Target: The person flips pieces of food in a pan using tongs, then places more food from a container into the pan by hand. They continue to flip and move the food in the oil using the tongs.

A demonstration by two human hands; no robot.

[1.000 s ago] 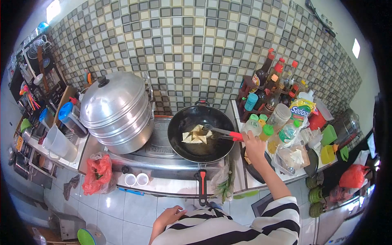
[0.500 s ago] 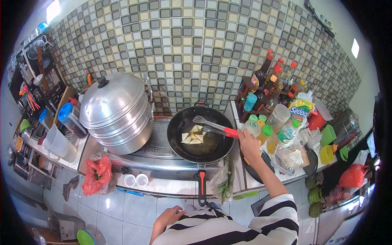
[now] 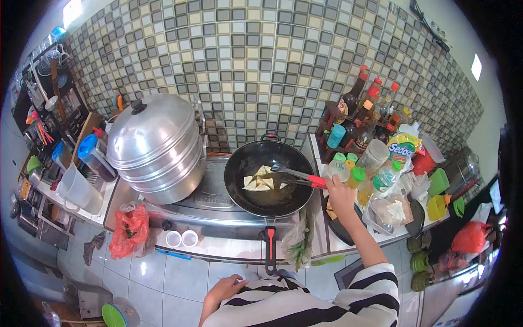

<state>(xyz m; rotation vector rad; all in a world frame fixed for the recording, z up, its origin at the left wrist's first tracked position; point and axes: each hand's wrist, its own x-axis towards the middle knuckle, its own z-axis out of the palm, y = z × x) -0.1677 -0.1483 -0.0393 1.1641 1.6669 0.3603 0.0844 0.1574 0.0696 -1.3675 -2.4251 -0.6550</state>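
My right hand [image 3: 339, 193] is closed round the red grips of metal tongs [image 3: 297, 173]. The tong tips reach into a black wok [image 3: 234, 191], right beside the folded pale dough pieces [image 3: 261, 182] in shallow oil. One small piece [image 3: 283, 185] shows apart from the cluster, under the tongs. Whether the tips grip any piece cannot be made out. The wok's black-and-red handle [image 3: 269, 250] points toward me. My left hand [image 3: 223, 289] rests against the striped shirt at my waist, fingers loosely extended, holding nothing.
Left of the wok stands a tall aluminium steamer [image 3: 155, 150] on the stove [image 3: 212, 191]. A red plastic bag [image 3: 129, 231] and two white cups [image 3: 189, 238] sit along the front edge. Sauce bottles [image 3: 354, 103], jars [image 3: 373, 155] and a plastic container [image 3: 381, 215] crowd the right counter.
The tongs have shifted slightly right and down from above the dough pieces. A small piece now shows separately at the cluster's right. My left hand stays put.
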